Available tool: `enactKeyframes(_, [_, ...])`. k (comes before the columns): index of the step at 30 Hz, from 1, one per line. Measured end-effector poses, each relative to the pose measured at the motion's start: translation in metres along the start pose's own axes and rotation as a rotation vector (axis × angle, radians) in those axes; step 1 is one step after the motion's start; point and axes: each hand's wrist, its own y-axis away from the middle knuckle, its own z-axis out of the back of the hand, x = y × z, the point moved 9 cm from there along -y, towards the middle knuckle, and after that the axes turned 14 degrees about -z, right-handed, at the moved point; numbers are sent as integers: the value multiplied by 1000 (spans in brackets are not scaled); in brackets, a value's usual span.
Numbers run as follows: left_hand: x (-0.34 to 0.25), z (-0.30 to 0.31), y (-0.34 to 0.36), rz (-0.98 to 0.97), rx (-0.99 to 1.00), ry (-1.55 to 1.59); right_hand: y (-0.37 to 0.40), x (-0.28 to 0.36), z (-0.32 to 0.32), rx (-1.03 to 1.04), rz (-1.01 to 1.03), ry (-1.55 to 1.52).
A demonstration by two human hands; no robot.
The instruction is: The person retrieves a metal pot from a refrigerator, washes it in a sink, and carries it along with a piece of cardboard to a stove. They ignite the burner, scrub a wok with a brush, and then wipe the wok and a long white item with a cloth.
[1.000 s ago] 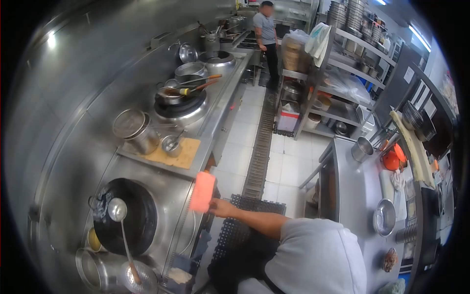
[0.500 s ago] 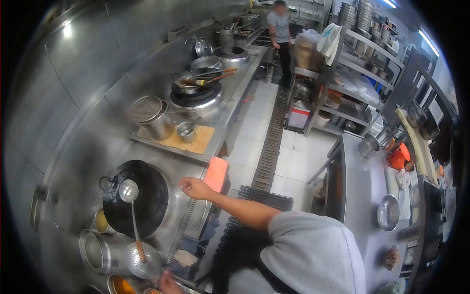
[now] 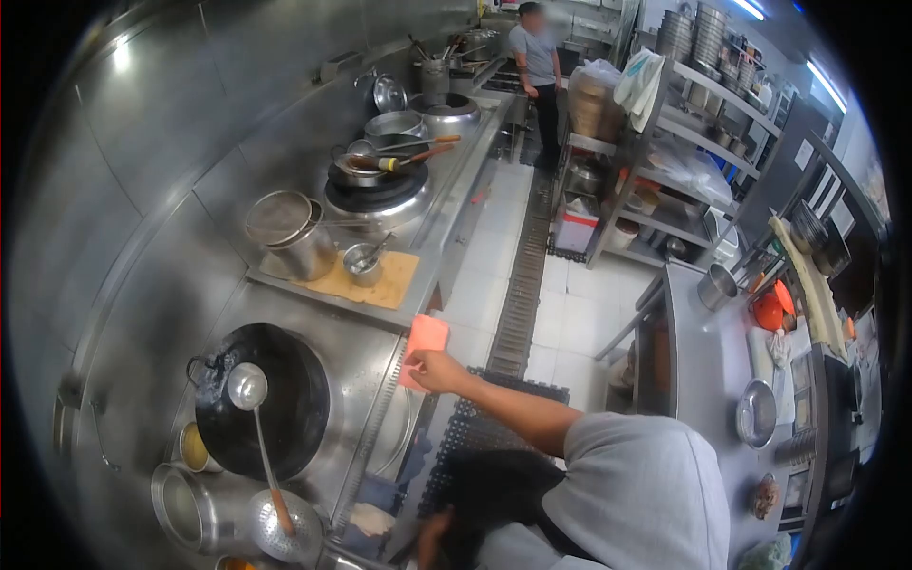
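Note:
My right hand [image 3: 434,371] is at the lower end of a salmon-pink folded cloth [image 3: 429,334], fingers curled on it at the stove's front edge. Low in the view, my left hand [image 3: 434,540] is beside the black apron, smeared and partly cut off, so its fingers cannot be read. A dark wok [image 3: 285,418] sits on the steel stove to the left. Across it lies a ladle [image 3: 249,387], its wooden handle over a perforated strainer [image 3: 285,524].
Metal pots [image 3: 180,503] stand below the wok. A yellow board [image 3: 380,285] carries a small pot [image 3: 363,264]. Behind is a second burner [image 3: 380,201] holding pans. A steel worktable [image 3: 708,380] is at right. Another person [image 3: 538,66] stands in the far aisle.
My right hand has moved right, from above the stove edge onto the pink cloth. My left hand has moved right, away from the strainer toward my body. The view has shifted slightly.

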Motion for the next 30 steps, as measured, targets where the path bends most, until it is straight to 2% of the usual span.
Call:
enactKeyframes(2, [-7,5,-6,33,-3,16,-14,-12,-3,26,-35,-10])
enactKeyframes(4, [-9,9,-4,75,-6,30,-33,-20,6,-46,70,-81])
enactKeyframes(5, [-11,12,-1,90,-11,37,-33,-25,5,-44,50,-85])
enactKeyframes(8, [-32,41,0,94,-65,47,-54,12,29,-95,66,-126])
enactKeyframes(10, [-57,86,15,67,-150,29,-43,60,40,-128,198,-91])
enactKeyframes(12, [-112,142,33,92,-307,-29,-90,70,35,-126,294,-154])
enactKeyframes(14, [-169,211,63,212,-543,-119,-101,108,-21,8,346,-286])
enactKeyframes(15, [-182,242,77,303,-680,-89,-100,128,-39,115,395,-99])
enactKeyframes(16, [-223,280,85,357,-834,-184,-75,164,-42,102,479,-18])
enactKeyframes(17, [-226,301,87,315,-930,-320,-69,184,-55,112,491,62])
enactKeyframes(19, [-245,330,87,263,-999,-153,-60,198,-66,123,494,156])
enactKeyframes(20, [-238,330,88,284,-1006,-145,-61,206,-79,144,468,301])
enactKeyframes(21, [-249,350,94,240,-1118,-479,-68,221,-94,141,457,429])
enactKeyframes(22, [-262,365,96,180,-1215,-826,-68,225,-110,284,417,539])
enactKeyframes(23, [-228,372,92,183,-1223,-831,-63,217,-132,484,304,572])
enactKeyframes(25, [-119,355,70,417,-884,-665,-20,172,-180,872,78,596])
enactKeyframes(26, [-94,348,52,357,-784,-203,18,168,-195,971,-79,471])
enactKeyframes(27, [-98,330,34,315,-809,517,49,171,-207,1068,-272,134])
enactKeyframes(28, [-113,314,22,263,-788,891,72,176,-222,1167,-493,-175])
enactKeyframes(29, [-131,297,12,262,-762,1254,75,177,-235,1178,-508,-166])
enactKeyframes(30, [-144,294,6,179,-693,1328,71,191,-250,1192,-493,-397])
